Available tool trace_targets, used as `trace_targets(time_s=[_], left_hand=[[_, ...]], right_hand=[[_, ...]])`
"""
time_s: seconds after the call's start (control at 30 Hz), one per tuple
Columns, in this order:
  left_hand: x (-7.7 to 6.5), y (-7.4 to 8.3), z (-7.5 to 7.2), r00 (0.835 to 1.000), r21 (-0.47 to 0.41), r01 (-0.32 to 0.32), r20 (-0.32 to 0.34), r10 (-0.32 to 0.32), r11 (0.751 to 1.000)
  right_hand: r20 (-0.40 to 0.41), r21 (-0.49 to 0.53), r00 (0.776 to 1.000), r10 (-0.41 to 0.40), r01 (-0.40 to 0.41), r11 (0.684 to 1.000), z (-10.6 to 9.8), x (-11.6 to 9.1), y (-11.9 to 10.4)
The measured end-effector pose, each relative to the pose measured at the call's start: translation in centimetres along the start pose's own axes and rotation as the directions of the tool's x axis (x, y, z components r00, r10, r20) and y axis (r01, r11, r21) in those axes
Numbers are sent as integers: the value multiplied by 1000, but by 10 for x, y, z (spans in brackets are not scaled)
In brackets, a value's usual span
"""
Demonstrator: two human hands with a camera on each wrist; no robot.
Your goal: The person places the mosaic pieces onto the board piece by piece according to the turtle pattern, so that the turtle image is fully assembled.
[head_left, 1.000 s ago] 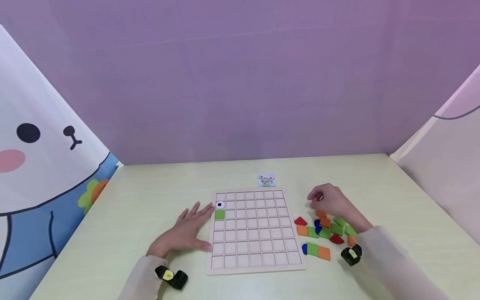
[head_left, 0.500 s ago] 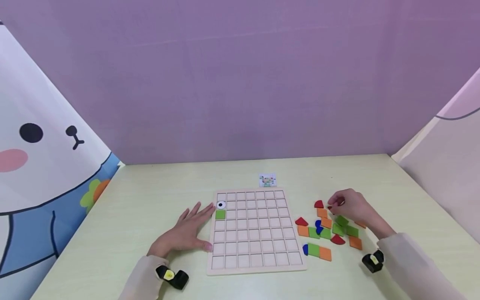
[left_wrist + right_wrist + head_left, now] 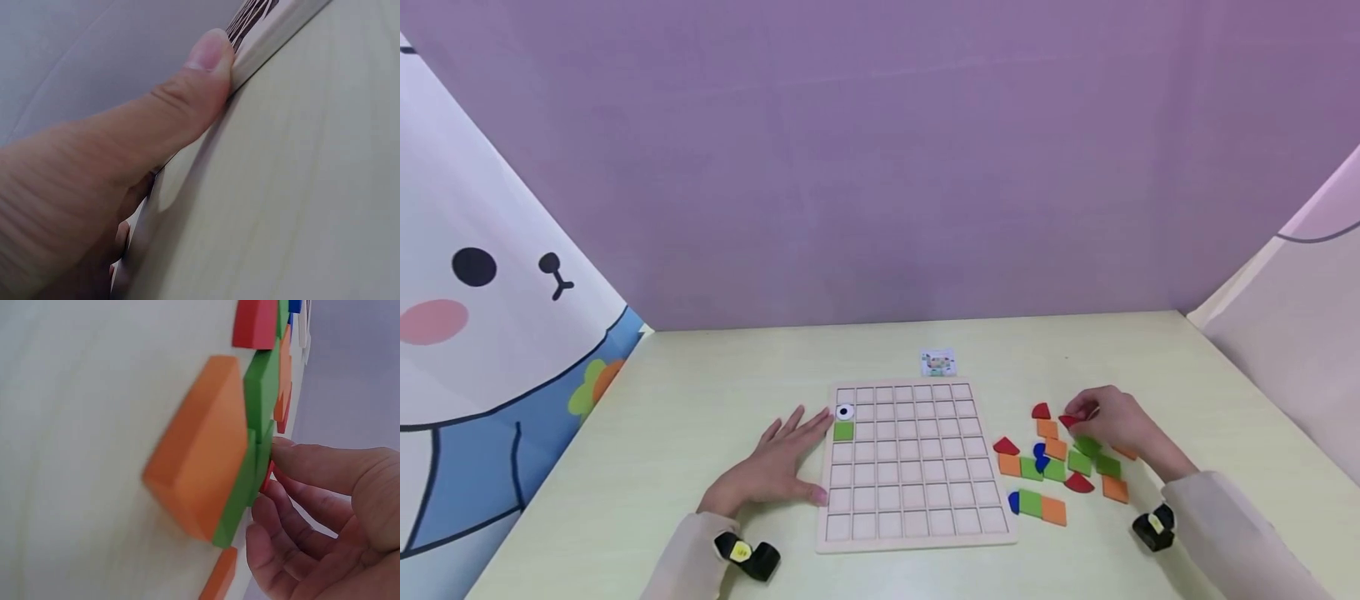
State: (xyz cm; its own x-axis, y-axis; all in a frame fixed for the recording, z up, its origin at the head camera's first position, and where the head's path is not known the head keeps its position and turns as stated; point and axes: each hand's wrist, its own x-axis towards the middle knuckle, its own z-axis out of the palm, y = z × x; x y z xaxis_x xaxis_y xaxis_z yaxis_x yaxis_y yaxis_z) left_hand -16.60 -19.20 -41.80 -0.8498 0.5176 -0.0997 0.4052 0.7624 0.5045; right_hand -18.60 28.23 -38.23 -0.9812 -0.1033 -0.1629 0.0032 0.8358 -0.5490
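Observation:
In the head view, my left hand (image 3: 771, 469) lies at the left edge of a wooden grid board (image 3: 917, 547), its fingers spread and thumb touching the rim. The thumb presses the board's side in the left wrist view. A white eye disc (image 3: 845, 412) and a green square tile (image 3: 843, 431) sit in the board's left column. My right hand (image 3: 1112, 417) pinches a red fan-shaped tile (image 3: 1067, 421) at the top of the loose pile. In the right wrist view the fingers partly hide that red tile (image 3: 267, 475), close to green tiles (image 3: 262, 387).
Several loose tiles lie right of the board: orange squares (image 3: 1054, 512), green squares (image 3: 1030, 503), red fan shapes (image 3: 1078, 483) and blue pieces (image 3: 1014, 502). A small picture card (image 3: 938, 362) lies behind the board. A purple backdrop (image 3: 895, 167) stands at the table's far edge.
My right hand has moved right and slightly toward me, uncovering a red fan-shaped tile and an orange tile at the pile's upper left. The left hand stays at the board's edge.

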Motion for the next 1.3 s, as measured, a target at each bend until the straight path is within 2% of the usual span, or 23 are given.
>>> trace_targets(time_s=[0.33,0.63,0.77,0.97,1.07,1.3], left_hand=[[-1,2,-1,1000,11,-4,-4,4,1000],[0,0,0,1000,13,-13,-6,13,1000],[0,0,-1,1000,6,-18,-9,18,1000],[0,0,0,1000,8,-21,-4,21,1000],[0,0,-1,1000,5,-20,-4,20,1000],[0,0,-1,1000,12,-14,-1,14,1000]], right_hand=[[-3,7,1000,-6,6,1000,4,2,0],[-9,57,999,-52,52,997,3,4,-2],[-30,47,996,-88,90,995,1,6,-7],[-36,71,993,-110,113,991,4,10,-18],[-36,96,994,-99,102,990,9,12,-27],[-34,137,991,-132,135,981,21,20,-49]])
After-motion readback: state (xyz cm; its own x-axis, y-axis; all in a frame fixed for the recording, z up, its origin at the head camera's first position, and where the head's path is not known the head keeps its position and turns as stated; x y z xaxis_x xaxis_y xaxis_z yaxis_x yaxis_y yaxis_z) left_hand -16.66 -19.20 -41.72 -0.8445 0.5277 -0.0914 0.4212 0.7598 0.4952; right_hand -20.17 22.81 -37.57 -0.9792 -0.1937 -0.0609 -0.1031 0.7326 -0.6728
